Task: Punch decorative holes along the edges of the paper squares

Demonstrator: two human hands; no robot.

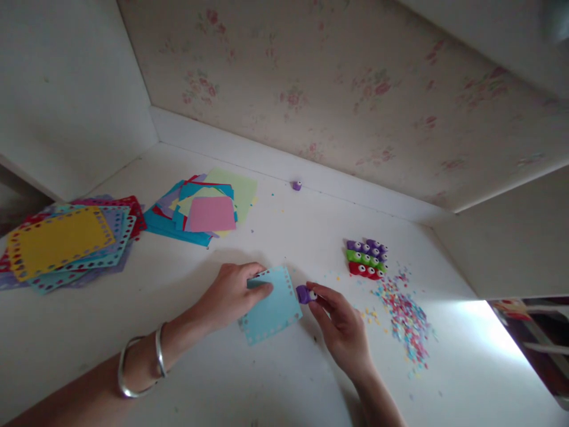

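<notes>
A light blue sheet of paper (276, 308) with small holes along its edges is pinched by my left hand (240, 293), thumb on top near the upper left corner. My right hand (340, 326) holds a small purple punch (304, 295) with a round white eye between thumb and fingers. The punch is at the sheet's right edge; whether paper sits inside it cannot be made out. Farther right stand several purple, green and red punches (365, 259) of the same kind, grouped in rows.
Punched sheets, a yellow one (62, 240) on top, lie at the far left. Beside them is a pile of plain coloured paper (213, 214). Another purple punch (297, 185) stands near the wall. Paper confetti (409, 323) is scattered at right.
</notes>
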